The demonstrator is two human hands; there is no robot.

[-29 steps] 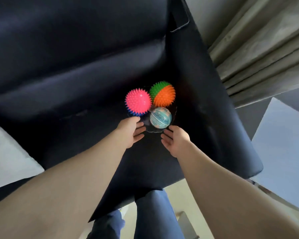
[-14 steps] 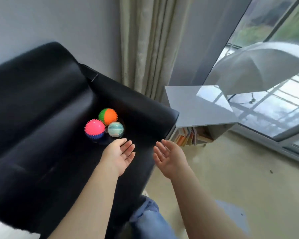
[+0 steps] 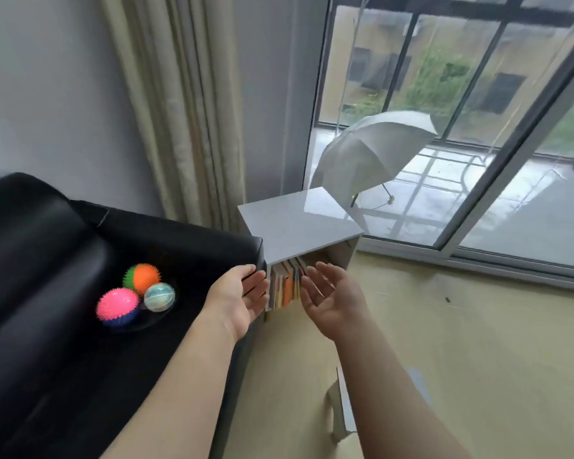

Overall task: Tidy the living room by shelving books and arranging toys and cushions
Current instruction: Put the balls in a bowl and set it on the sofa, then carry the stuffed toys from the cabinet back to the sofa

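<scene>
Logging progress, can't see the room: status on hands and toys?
Left hand and right hand open, empty. Three balls grouped on sofa. Books shelved ahead. Nothing in the way.

I see both hands empty, fingers spread, palms facing each other: left hand [image 3: 239, 298], right hand [image 3: 328, 301], held in front of the books [image 3: 285, 286] under the grey shelf [image 3: 299, 223]. Left, on the black sofa [image 3: 47, 260], three balls touch: pink spiky ball [image 3: 117, 305], orange-green spiky ball [image 3: 142, 277], clear ball [image 3: 159, 297]. Umbrella [image 3: 368, 154] outside the far window.
</scene>
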